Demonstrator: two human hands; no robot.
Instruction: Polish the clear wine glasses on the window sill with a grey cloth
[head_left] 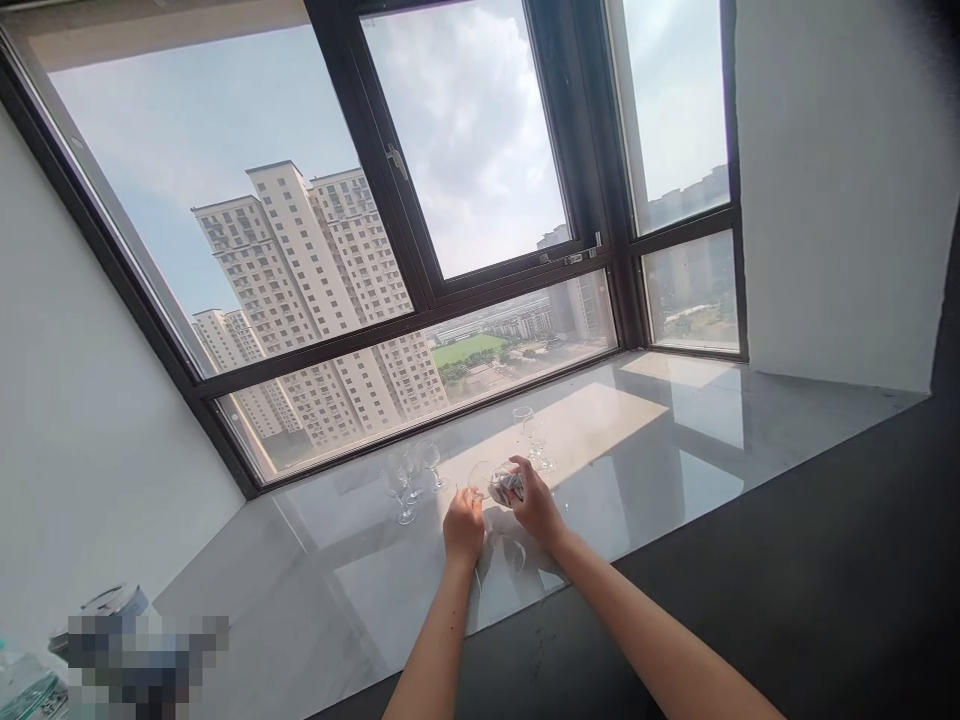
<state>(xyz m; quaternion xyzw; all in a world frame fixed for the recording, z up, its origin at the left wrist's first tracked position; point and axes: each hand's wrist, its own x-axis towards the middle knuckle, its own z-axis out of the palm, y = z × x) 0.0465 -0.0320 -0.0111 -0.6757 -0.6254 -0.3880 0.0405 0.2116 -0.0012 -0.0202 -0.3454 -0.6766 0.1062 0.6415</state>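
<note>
Both my hands are out over a glossy grey window sill [675,440]. My left hand [463,527] is closed on a clear wine glass [482,481] lying tilted between my hands. My right hand [535,503] is closed on a crumpled cloth [509,486] pressed into the mouth of that glass. A group of clear stemmed glasses [411,478] stands upright just left of my hands. One more stemmed glass [534,436] stands upright behind my right hand, toward the window.
A large dark-framed window [420,250] runs along the back of the sill, with tower blocks outside. White walls close both ends. A dark floor [825,570] lies in front of the sill. Blurred items and a round tin [112,603] sit at the lower left.
</note>
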